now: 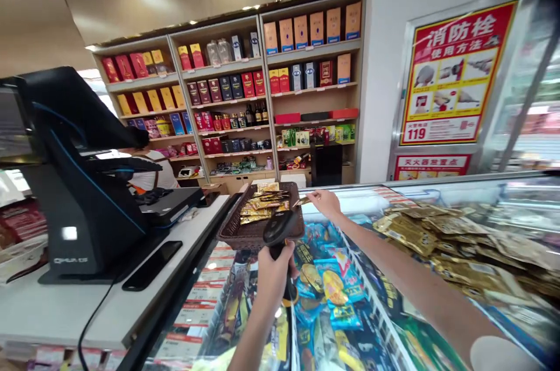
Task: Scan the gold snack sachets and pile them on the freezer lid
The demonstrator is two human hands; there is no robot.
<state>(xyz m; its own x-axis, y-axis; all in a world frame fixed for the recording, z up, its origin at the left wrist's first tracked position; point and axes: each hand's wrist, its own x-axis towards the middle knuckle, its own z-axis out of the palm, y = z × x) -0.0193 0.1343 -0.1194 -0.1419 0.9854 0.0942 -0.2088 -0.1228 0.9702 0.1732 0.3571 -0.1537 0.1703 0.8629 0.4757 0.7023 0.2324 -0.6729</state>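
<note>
My left hand (pixel 273 272) is wrapped round the handle of a black barcode scanner (pixel 280 231), whose head points at a dark woven basket (pixel 236 231) full of several gold snack packets (pixel 262 205). My right hand (pixel 324 202) reaches forward over the glass freezer lid (pixel 359 202) to the basket's right rim. Its fingertips pinch a small gold packet (pixel 301 200). The basket rests on the freezer's near-left corner, beside the checkout counter (pixel 65 307).
A black till terminal (pixel 83 196) with a cable, a card reader and a dark phone (pixel 151 266) stand on the white counter at left. A heap of gold packets (pixel 455 242) lies on the freezer at right. Another person is partly hidden behind the till. Stocked shelves (pixel 245 102) fill the back wall.
</note>
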